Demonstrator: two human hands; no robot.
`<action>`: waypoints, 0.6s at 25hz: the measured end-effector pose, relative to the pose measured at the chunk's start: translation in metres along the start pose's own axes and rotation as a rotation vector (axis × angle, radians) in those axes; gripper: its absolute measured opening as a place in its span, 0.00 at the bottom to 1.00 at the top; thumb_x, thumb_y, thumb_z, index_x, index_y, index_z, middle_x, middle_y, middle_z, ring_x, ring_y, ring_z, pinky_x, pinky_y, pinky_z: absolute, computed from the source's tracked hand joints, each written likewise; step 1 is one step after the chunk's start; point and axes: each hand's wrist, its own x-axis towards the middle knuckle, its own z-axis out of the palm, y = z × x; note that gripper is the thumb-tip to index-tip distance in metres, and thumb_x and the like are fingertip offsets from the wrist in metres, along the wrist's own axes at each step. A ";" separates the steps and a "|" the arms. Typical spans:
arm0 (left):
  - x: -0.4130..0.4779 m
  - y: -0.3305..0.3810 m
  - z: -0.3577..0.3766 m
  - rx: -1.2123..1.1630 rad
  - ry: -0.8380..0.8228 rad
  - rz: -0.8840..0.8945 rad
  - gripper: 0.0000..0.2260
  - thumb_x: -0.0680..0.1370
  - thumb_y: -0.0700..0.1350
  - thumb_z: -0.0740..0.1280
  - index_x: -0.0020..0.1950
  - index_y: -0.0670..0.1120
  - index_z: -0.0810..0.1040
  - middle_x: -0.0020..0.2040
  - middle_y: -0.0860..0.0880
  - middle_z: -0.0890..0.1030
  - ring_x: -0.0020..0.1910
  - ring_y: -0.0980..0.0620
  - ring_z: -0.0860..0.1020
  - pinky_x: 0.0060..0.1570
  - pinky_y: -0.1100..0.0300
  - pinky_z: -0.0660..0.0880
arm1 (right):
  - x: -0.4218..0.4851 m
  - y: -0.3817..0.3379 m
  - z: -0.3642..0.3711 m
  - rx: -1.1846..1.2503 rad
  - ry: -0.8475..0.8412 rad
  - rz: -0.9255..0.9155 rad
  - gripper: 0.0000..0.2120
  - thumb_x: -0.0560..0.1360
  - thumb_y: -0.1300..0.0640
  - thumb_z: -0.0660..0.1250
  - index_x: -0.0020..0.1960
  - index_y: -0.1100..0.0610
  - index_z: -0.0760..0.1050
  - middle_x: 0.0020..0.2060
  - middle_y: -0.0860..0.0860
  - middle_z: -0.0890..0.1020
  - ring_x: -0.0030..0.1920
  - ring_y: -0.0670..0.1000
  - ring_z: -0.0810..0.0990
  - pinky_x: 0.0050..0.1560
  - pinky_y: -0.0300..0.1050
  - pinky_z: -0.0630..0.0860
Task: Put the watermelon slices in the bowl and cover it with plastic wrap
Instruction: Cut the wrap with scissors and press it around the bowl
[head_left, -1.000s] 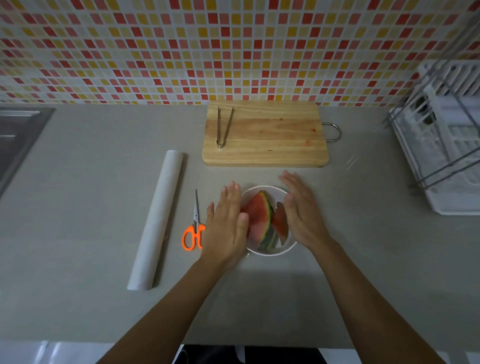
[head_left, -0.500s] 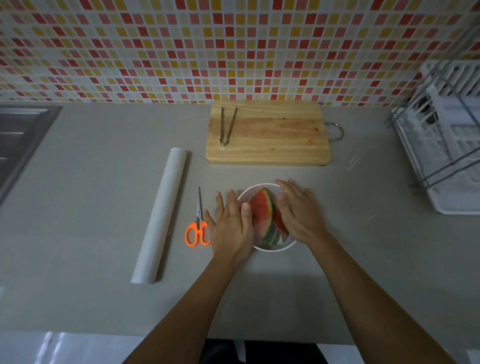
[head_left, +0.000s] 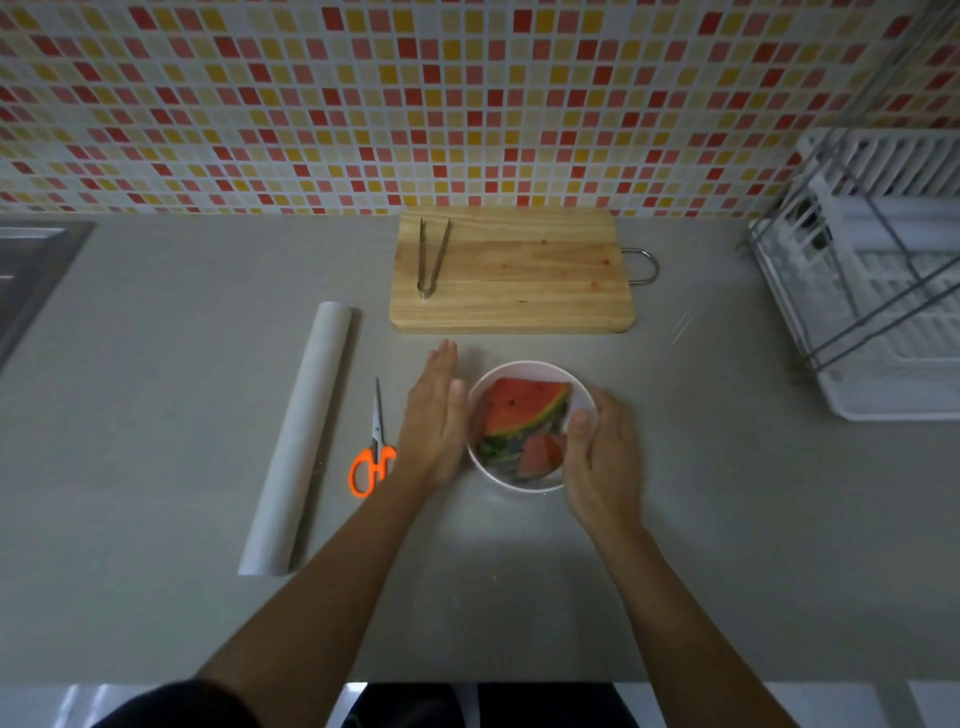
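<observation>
a grey kitchen countertop (head_left: 156, 415) seen from above, with a wall of red, orange and yellow mosaic tiles (head_left: 363, 104) behind it. at far left is the edge of a steel sink (head_left: 31, 270). next lies a long white roll of plastic wrap (head_left: 301, 441), then orange-handled scissors (head_left: 375, 447) just beside it. the left hand (head_left: 434, 421) stands on edge with fingers straight and together, against the left side of a white round bowl (head_left: 524, 365). red, green-rinded watermelon slices (head_left: 519, 405) sit inside the bowl. behind the bowl is a pale wooden cutting board (head_left: 519, 306) carrying metal tongs (head_left: 432, 257). the right hand (head_left: 602, 457) cups the bowl's right side, fingers curled round its wall, thumb on the rim. at far right stands a white dish rack (head_left: 883, 291).
</observation>
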 end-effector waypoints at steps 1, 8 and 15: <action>0.010 -0.001 -0.006 -0.092 -0.040 0.019 0.25 0.81 0.53 0.47 0.76 0.46 0.58 0.76 0.54 0.60 0.75 0.60 0.56 0.72 0.69 0.51 | 0.001 -0.001 0.002 0.046 0.001 -0.011 0.34 0.74 0.37 0.42 0.69 0.57 0.63 0.68 0.56 0.70 0.68 0.53 0.67 0.66 0.44 0.62; 0.044 0.006 0.001 -0.360 -0.369 -0.024 0.18 0.83 0.51 0.51 0.71 0.52 0.69 0.71 0.57 0.68 0.71 0.63 0.63 0.64 0.80 0.57 | 0.020 0.005 0.013 0.378 -0.039 0.026 0.29 0.75 0.36 0.47 0.68 0.49 0.68 0.66 0.44 0.71 0.68 0.43 0.67 0.69 0.43 0.64; 0.049 0.003 0.017 -0.683 -0.452 -0.231 0.21 0.81 0.53 0.52 0.64 0.45 0.77 0.62 0.39 0.79 0.62 0.44 0.77 0.62 0.54 0.74 | 0.023 0.007 0.014 0.443 -0.072 0.056 0.35 0.72 0.30 0.43 0.65 0.50 0.72 0.62 0.48 0.76 0.63 0.44 0.73 0.63 0.40 0.68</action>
